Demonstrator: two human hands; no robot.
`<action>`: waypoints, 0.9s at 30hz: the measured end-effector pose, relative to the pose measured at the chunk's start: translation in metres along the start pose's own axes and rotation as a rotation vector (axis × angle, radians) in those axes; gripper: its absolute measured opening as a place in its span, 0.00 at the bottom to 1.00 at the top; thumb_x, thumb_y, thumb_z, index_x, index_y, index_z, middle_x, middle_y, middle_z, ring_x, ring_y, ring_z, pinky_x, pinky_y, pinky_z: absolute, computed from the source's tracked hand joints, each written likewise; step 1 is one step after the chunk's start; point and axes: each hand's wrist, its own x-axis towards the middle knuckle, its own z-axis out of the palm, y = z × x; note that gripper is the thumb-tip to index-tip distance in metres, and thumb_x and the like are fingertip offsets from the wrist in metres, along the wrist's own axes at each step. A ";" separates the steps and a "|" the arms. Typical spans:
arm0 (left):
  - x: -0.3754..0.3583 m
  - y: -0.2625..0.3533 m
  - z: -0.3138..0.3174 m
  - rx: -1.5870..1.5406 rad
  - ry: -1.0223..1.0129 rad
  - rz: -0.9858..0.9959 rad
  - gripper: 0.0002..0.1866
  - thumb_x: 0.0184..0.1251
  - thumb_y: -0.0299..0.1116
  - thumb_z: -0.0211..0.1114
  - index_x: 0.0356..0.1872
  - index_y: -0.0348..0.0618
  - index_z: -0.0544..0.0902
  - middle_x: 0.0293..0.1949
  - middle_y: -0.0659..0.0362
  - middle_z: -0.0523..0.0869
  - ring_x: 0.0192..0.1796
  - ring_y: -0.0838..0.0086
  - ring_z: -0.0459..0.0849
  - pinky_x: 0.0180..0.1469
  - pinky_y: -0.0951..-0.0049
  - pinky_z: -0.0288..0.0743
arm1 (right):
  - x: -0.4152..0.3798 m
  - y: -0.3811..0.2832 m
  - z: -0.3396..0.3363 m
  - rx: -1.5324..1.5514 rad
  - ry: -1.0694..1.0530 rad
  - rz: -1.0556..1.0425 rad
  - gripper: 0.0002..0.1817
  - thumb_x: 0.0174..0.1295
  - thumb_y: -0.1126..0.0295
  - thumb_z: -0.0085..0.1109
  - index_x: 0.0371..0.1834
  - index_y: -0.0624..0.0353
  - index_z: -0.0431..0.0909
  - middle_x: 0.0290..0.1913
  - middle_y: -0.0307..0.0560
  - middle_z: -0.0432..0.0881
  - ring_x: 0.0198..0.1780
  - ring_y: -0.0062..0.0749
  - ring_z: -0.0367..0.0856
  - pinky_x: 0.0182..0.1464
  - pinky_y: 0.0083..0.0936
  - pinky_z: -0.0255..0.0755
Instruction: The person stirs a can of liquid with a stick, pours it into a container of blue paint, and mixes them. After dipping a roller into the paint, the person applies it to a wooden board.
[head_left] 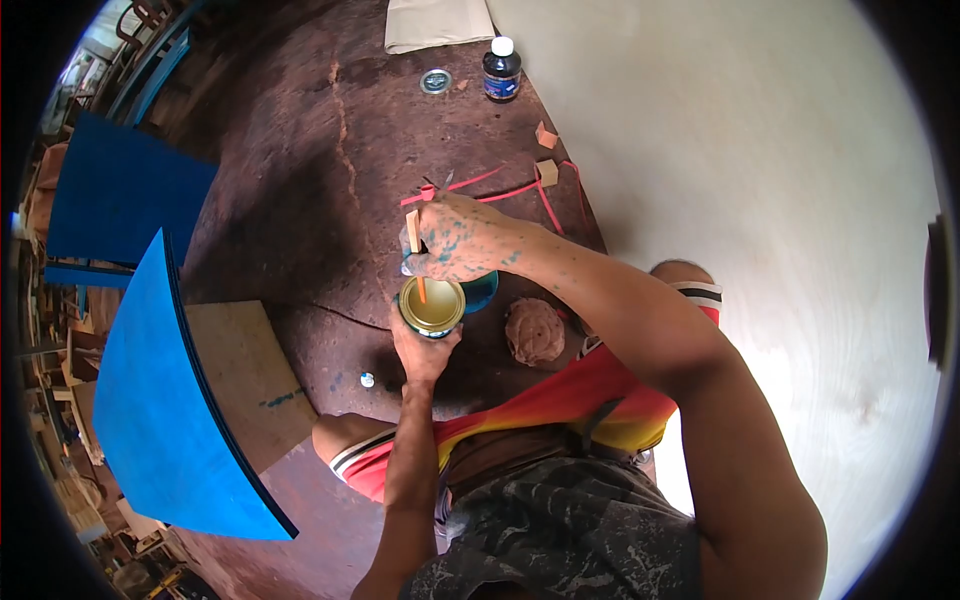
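My left hand (424, 352) is wrapped round an open metal can (434, 331), which holds a pale yellowish liquid. Above the can, my right hand (463, 237), spotted with blue-green paint, grips a flat wooden stick (414, 230). The stick's lower end reaches down inside the rim. Partly hidden behind the can and my right hand is a container of blue-green paint (482, 292). To the right of the can lies a crumpled brownish ball (534, 332). A small white and blue piece (367, 380) rests on the floor to the left of my left wrist.
A dark bottle with a white cap (502, 72), a round lid (436, 81) and a folded cloth (437, 24) are farther off. Red strips (510, 192) lie beyond my right hand. Blue panels (185, 400) stand at left by a bare board (240, 350); a pale sheet (760, 130) fills the right.
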 end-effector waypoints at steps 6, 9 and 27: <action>-0.009 -0.016 0.010 0.161 -0.033 -0.107 0.59 0.38 0.37 0.90 0.74 0.33 0.64 0.62 0.37 0.77 0.67 0.38 0.76 0.71 0.44 0.70 | -0.002 0.006 0.008 -0.035 -0.020 0.009 0.12 0.62 0.62 0.69 0.29 0.61 0.85 0.27 0.56 0.85 0.32 0.52 0.86 0.39 0.43 0.79; -0.010 -0.016 0.012 0.226 -0.056 -0.113 0.60 0.37 0.38 0.90 0.75 0.34 0.64 0.63 0.37 0.77 0.67 0.37 0.76 0.71 0.41 0.69 | -0.002 0.012 0.015 -0.040 0.005 -0.023 0.12 0.61 0.62 0.69 0.29 0.61 0.85 0.27 0.56 0.86 0.32 0.53 0.87 0.40 0.44 0.80; -0.003 -0.003 0.012 0.464 -0.099 -0.137 0.58 0.38 0.39 0.87 0.75 0.39 0.65 0.65 0.43 0.77 0.66 0.41 0.76 0.71 0.41 0.67 | -0.003 0.014 0.016 -0.103 0.013 -0.020 0.14 0.62 0.60 0.70 0.28 0.61 0.85 0.30 0.56 0.86 0.38 0.51 0.86 0.47 0.45 0.79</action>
